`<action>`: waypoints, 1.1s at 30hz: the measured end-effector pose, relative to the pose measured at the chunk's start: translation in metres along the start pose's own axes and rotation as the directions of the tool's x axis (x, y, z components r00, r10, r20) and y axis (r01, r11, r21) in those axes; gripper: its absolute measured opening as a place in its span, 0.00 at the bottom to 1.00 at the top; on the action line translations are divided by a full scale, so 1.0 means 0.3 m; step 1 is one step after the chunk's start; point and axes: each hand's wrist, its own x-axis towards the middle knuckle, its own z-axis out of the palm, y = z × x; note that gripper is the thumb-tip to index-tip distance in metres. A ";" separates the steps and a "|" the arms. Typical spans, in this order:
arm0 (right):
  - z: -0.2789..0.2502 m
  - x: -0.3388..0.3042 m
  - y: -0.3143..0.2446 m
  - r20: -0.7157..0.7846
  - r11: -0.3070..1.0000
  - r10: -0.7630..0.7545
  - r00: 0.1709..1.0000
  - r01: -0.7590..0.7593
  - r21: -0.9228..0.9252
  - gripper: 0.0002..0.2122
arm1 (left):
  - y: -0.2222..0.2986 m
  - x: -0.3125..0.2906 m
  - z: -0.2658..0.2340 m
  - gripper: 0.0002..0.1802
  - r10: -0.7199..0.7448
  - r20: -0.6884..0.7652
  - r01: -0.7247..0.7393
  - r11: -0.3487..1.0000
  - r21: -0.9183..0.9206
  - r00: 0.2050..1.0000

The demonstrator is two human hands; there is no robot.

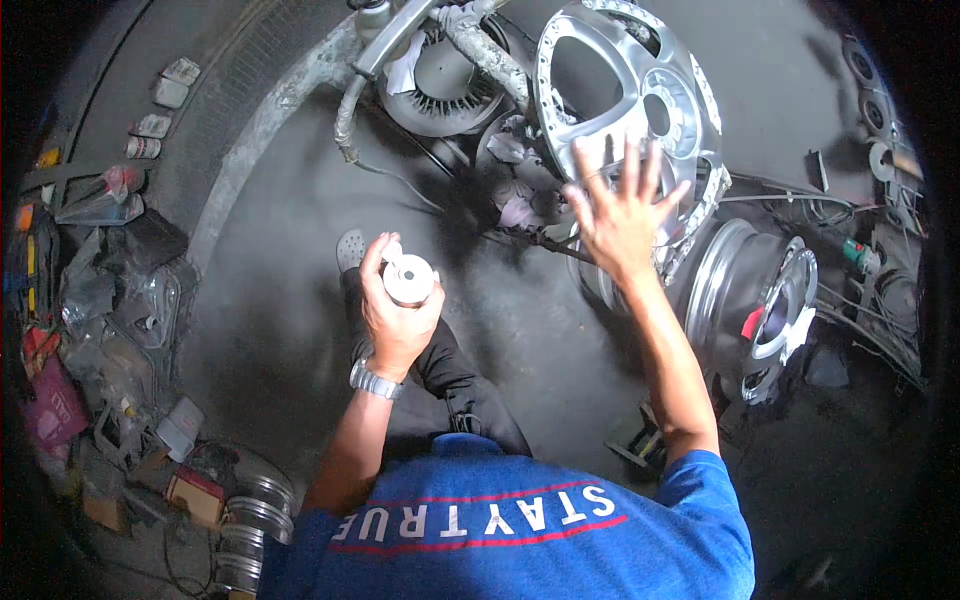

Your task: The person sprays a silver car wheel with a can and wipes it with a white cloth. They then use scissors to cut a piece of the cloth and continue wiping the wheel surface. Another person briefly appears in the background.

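Note:
My left hand is closed around a white, round-topped can with a small dark opening in its top. It is held in front of my body, above the dark floor. Reaching forward and to the right, my right hand has its fingers spread, palm toward the face of a silver alloy wheel. That wheel stands tilted, with several large openings between its spokes. The right fingers overlap its lower part; whether they touch it cannot be told. Nothing shows in the right hand.
Another wheel with a polished barrel lies at the right, near cables. Beyond the left hand are a round grey wheel part and a wrapped pipe. Plastic bags, boxes and stacked rims crowd the left side.

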 end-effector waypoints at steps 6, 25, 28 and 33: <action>0.006 0.011 -0.020 -0.021 0.999 -0.022 1.000 0.023 0.042 0.28 | 0.005 0.000 -0.019 0.49 -0.017 0.005 0.017 1.000 -0.009 1.000; -0.001 -0.014 -0.024 0.046 0.997 -0.070 0.996 0.068 0.041 0.28 | -0.024 -0.003 0.000 0.49 -0.018 0.006 0.018 1.000 -0.012 1.000; 0.011 -0.048 0.034 -0.008 0.999 0.006 1.000 -0.006 0.032 0.28 | -0.033 0.007 0.001 0.49 -0.014 -0.007 0.014 1.000 -0.017 1.000; -0.001 -0.019 -0.022 0.028 0.995 -0.088 0.996 0.087 0.044 0.28 | -0.010 0.016 0.009 0.49 -0.018 0.025 0.018 1.000 -0.005 1.000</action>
